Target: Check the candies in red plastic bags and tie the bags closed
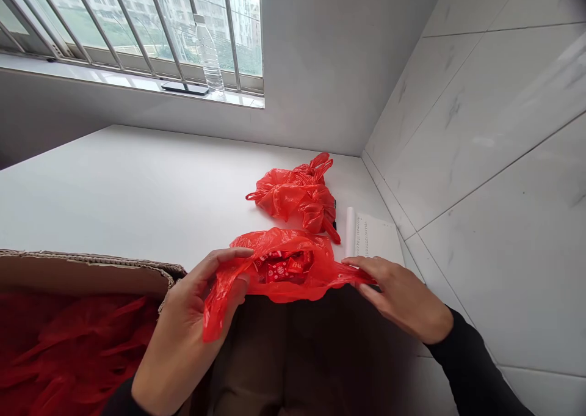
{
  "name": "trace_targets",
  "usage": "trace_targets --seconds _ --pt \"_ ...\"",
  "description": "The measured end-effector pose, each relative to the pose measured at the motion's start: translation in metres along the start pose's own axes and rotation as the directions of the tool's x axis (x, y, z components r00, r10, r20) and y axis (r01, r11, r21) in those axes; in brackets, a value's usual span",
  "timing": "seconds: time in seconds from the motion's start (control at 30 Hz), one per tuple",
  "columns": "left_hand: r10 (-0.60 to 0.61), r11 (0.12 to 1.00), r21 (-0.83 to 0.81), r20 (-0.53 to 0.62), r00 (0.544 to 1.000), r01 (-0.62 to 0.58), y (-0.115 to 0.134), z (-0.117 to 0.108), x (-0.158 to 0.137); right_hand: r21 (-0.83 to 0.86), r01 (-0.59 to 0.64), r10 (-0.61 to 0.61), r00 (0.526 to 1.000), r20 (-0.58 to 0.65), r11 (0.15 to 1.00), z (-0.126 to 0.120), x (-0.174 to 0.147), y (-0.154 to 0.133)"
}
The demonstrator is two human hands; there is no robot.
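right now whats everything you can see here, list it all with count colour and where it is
plastic bag of wrapped sweets: 1, red, at the near edge of the counter, held between both hands
tied plastic bags: a bunch, number unclear, red, farther back on the counter
paper sheet: 1, white with print, by the tiled wall
cardboard box: 1, brown, lower left, red plastic bags inside
water bottle: 1, clear, on the window sill
phone: 1, dark, flat on the sill beside the bottle
counter: 1, white
left hand: 1, pinching the bag's left handle
right hand: 1, black sleeve, pinching the bag's right handle
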State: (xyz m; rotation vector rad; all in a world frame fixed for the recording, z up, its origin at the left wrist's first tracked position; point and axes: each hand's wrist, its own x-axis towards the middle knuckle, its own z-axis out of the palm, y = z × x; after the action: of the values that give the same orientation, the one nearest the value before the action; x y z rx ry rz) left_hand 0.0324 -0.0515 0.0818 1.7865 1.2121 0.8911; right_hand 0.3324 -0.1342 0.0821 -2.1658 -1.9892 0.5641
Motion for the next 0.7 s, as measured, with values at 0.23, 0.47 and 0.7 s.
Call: trace_targets --seconds 0.23,0.47,0.7 --pt "-0.004 0.999 -0.048 0.021 1.000 0.005 0.015 0.002 0.000 0.458 0.091 0.019 0.973 -0.230 0.884 -0.017 0.003 -0.028" --pt "-0.028 0.999 -0.042 0.000 1.000 0.028 0.014 -0.003 0.003 0.549 0.153 0.033 0.949 -0.314 0.822 -0.019 -0.005 -0.026" --pt "-0.026 0.993 -0.106 0.206 0.978 0.049 0.008 -0.002 -0.001 0.561 0.115 0.018 0.974 -0.226 0.820 -0.015 -0.007 -0.022"
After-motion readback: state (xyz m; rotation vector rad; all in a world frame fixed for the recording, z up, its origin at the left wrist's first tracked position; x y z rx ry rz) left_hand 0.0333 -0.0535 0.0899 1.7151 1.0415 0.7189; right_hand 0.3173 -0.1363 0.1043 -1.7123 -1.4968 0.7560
